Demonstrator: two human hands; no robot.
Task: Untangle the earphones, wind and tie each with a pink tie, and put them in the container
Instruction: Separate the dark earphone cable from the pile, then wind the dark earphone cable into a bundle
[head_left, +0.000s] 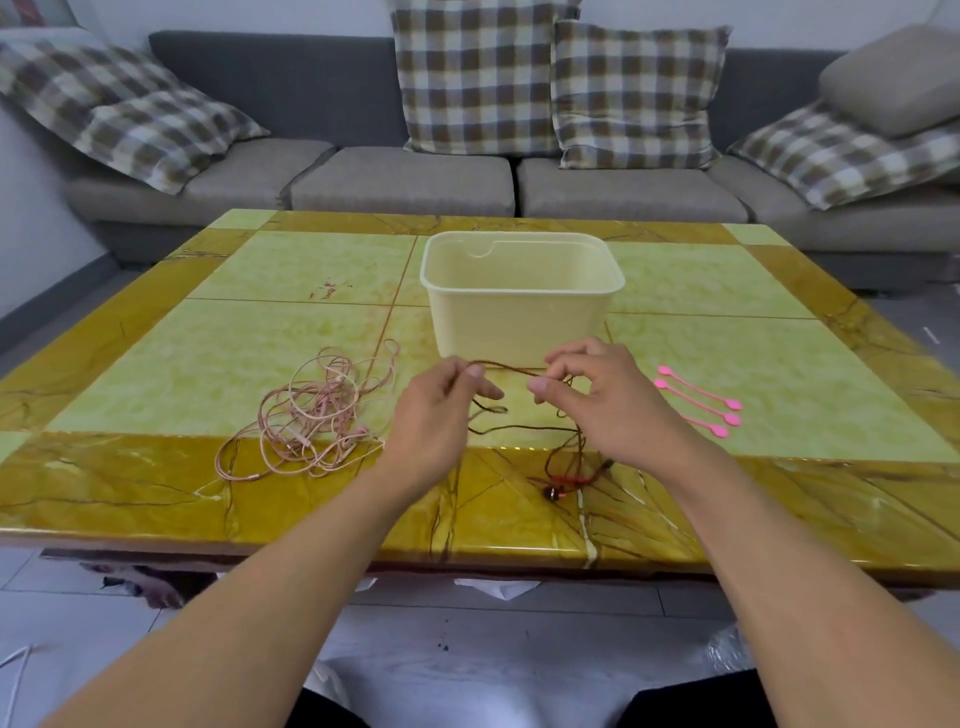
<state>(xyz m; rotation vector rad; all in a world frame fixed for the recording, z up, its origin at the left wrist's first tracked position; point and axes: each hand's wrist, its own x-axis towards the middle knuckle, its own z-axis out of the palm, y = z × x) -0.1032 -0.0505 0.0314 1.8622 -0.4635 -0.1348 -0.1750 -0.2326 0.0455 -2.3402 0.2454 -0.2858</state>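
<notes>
My left hand (441, 410) and my right hand (602, 400) both pinch a dark brown earphone cable (511, 368), stretched between them above the table just in front of the cream container (519, 332). The rest of that cable hangs in loops down to its red earbuds (558, 488) near the table's front edge. A tangled heap of pink earphones (311, 415) lies on the table to the left of my left hand. Three pink ties (698, 402) lie side by side to the right of my right hand. The container looks empty.
The green and yellow marble table (208, 322) stands before a grey sofa (405, 176) with several checked cushions. The floor shows below the table's front edge, with my knees at the bottom of the view.
</notes>
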